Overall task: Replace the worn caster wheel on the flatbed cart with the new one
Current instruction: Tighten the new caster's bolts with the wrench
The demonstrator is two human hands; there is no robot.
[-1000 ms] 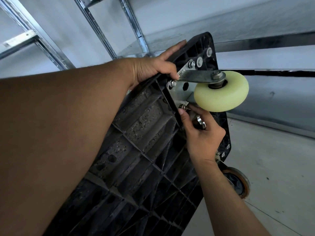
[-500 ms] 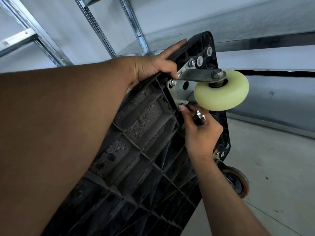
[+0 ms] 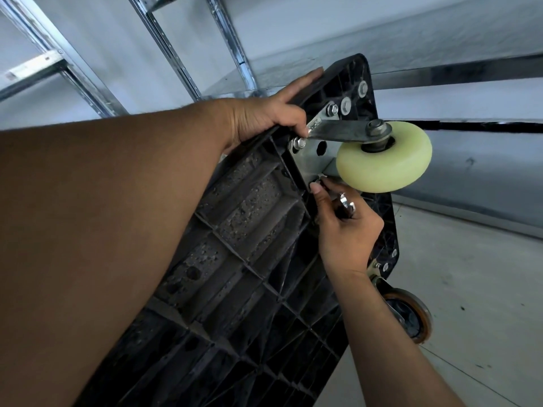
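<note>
The cart (image 3: 235, 230) stands tipped up on its edge, its black ribbed underside facing the person, pitted and dusty between the ribs. The new wheel (image 3: 385, 163), pale yellow and clean, sits at the cart's upper corner, held in a metal fork (image 3: 338, 133) whose plate (image 3: 308, 160) lies flat against the underside. A bolt (image 3: 298, 142) with its nut shows at the plate's upper left corner.

The left hand (image 3: 264, 116) grips the top edge of the cart: the fingers reach over the far side and the thumb curls down onto the near end of the fork. The right hand (image 3: 346, 227) is just under the wheel. Its thumb and forefinger are pinched together at the plate's lower corner, where whatever they hold is too hidden to make out. Its other fingers are curled round a shiny metal piece (image 3: 346, 204); what kind of piece cannot be told.

At the cart's lower right corner another wheel (image 3: 411, 318), dark with a brown rim, hangs close to the floor (image 3: 470, 274). The floor is pale grey, smooth, with a few dark specks and a thin seam. Behind the cart rise the slotted uprights of a metal rack (image 3: 167, 45) against a plain light wall (image 3: 88, 30).
</note>
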